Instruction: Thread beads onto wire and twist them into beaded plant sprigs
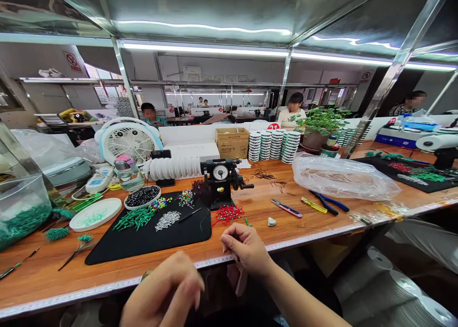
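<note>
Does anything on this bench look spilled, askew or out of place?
Little stands out. Dark wire pieces lie scattered loose on the bare wood behind the black winder, and one green bead sits off the black mat by the red beads. No damage shows.

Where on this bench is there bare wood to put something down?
Bare wood shows between the black mat and the front edge, and between the red beads and the snips. It is crowded on the mat's beads, around the black winder, and left by the white dish.
</note>
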Demonstrator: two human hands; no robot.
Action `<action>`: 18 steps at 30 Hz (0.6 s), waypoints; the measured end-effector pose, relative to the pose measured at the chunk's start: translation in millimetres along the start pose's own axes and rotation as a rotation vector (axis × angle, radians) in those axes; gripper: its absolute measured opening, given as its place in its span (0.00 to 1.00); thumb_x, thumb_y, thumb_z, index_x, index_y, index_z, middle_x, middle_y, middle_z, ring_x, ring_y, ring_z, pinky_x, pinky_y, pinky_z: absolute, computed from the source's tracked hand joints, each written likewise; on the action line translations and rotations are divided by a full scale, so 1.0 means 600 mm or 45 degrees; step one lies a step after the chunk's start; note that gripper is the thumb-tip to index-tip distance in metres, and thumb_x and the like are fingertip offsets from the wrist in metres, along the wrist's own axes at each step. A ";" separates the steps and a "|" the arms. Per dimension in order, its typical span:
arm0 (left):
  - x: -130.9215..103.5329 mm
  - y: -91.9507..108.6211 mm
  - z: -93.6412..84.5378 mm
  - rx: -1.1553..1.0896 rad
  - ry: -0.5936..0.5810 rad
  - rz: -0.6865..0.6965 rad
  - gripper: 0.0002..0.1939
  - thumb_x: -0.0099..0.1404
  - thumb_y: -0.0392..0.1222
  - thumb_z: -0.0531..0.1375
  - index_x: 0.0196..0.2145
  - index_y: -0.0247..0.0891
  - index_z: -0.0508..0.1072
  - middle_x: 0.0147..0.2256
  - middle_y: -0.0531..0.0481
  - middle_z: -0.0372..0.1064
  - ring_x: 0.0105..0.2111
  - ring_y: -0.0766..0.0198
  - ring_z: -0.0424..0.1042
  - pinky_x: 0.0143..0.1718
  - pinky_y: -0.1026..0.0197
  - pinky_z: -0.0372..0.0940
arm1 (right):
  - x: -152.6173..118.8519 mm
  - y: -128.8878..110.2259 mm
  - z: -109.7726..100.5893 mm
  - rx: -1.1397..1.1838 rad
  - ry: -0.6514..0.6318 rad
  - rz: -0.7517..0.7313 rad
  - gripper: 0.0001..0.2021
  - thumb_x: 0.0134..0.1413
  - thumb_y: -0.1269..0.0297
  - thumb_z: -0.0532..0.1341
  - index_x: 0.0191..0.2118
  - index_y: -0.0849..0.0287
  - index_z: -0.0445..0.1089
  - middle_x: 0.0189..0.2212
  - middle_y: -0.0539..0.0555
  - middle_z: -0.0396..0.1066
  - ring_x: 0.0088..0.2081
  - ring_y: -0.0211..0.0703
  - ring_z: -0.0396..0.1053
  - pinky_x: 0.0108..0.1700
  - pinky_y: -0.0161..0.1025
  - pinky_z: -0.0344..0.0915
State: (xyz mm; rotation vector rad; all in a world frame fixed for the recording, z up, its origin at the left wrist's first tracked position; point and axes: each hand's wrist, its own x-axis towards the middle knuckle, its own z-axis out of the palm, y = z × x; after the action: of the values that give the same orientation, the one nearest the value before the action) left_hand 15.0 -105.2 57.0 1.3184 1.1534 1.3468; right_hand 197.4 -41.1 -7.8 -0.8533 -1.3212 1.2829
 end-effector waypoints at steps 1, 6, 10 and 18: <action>0.013 -0.007 0.011 0.036 -0.056 -0.047 0.09 0.56 0.47 0.64 0.29 0.38 0.72 0.23 0.54 0.67 0.22 0.67 0.64 0.23 0.65 0.62 | 0.001 0.001 0.000 0.072 0.007 0.029 0.17 0.48 0.51 0.63 0.25 0.61 0.65 0.17 0.46 0.63 0.15 0.29 0.52 0.17 0.30 0.49; 0.063 -0.047 0.058 -0.028 -0.225 -0.379 0.25 0.51 0.50 0.66 0.45 0.37 0.72 0.19 0.57 0.62 0.17 0.71 0.57 0.17 0.69 0.53 | 0.002 0.009 -0.001 0.194 0.016 0.017 0.16 0.48 0.53 0.64 0.26 0.62 0.65 0.17 0.46 0.62 0.14 0.28 0.50 0.17 0.29 0.46; 0.071 -0.062 0.073 -0.124 -0.195 -0.336 0.18 0.53 0.51 0.65 0.37 0.34 0.77 0.18 0.55 0.63 0.18 0.72 0.55 0.18 0.70 0.51 | 0.000 0.018 0.000 0.138 -0.023 -0.041 0.14 0.50 0.55 0.63 0.27 0.62 0.66 0.19 0.47 0.64 0.20 0.32 0.58 0.23 0.30 0.55; 0.098 -0.051 0.068 -0.350 -0.138 -0.163 0.13 0.56 0.49 0.64 0.31 0.36 0.75 0.18 0.55 0.64 0.17 0.74 0.56 0.15 0.72 0.48 | -0.009 0.004 -0.018 -0.750 0.175 -0.357 0.07 0.58 0.65 0.56 0.31 0.60 0.68 0.28 0.53 0.69 0.31 0.42 0.65 0.34 0.38 0.60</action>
State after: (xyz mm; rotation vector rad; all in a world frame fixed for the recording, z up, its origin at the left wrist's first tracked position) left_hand 53.6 -40.9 36.0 1.0871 0.9261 1.2736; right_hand 208.3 -43.6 -12.8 -1.0849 -1.6671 0.6048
